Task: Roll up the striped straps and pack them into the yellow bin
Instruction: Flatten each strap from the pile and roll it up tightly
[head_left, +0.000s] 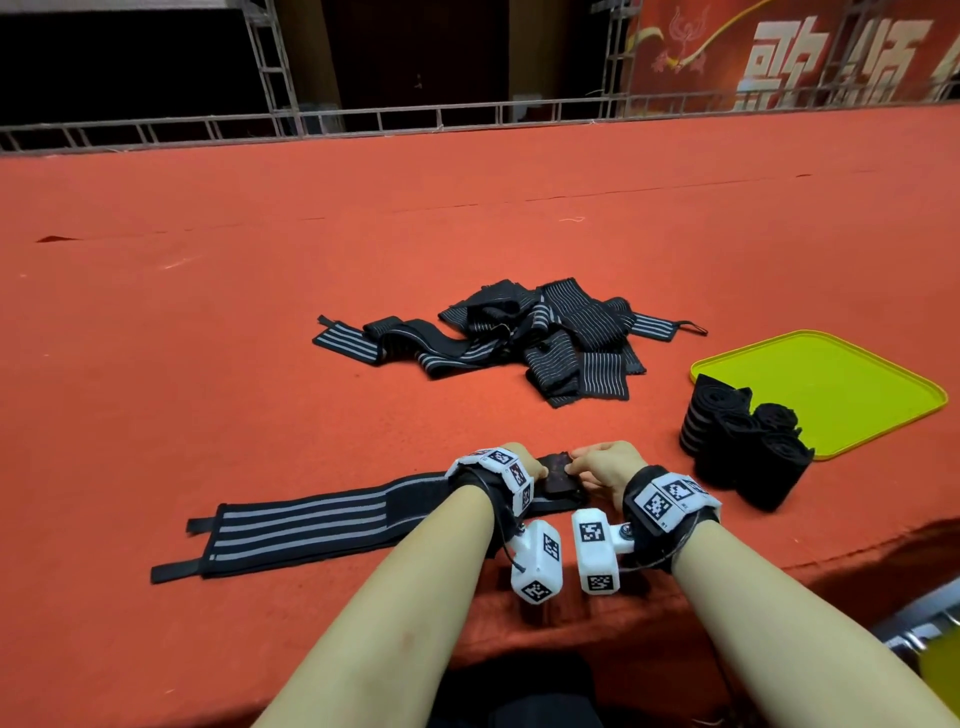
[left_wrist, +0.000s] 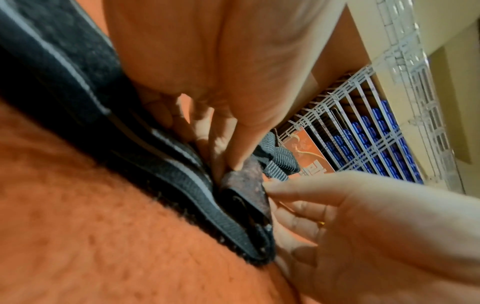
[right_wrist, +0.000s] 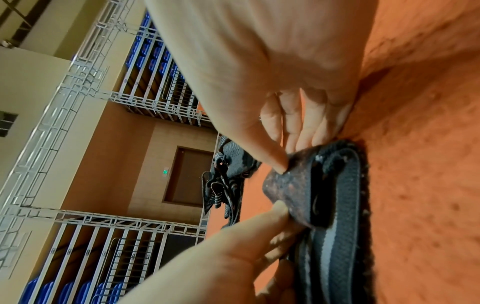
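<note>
A black strap with grey stripes (head_left: 311, 525) lies flat along the near edge of the red table. Its right end (left_wrist: 244, 185) is folded over into a small first turn. My left hand (head_left: 540, 472) and right hand (head_left: 571, 465) meet at that end, each pinching the fold between thumb and fingers. In the right wrist view my right hand (right_wrist: 291, 156) holds the fold's top and the left thumb presses in from below. A loose pile of striped straps (head_left: 524, 338) lies further back. Several rolled straps (head_left: 737, 441) stand at the near left corner of the yellow bin (head_left: 841, 374).
The red cloth table (head_left: 260, 260) stretches far back to a metal truss rail (head_left: 363, 122). Its front edge runs just under my wrists. A red banner (head_left: 779, 52) hangs at the back right.
</note>
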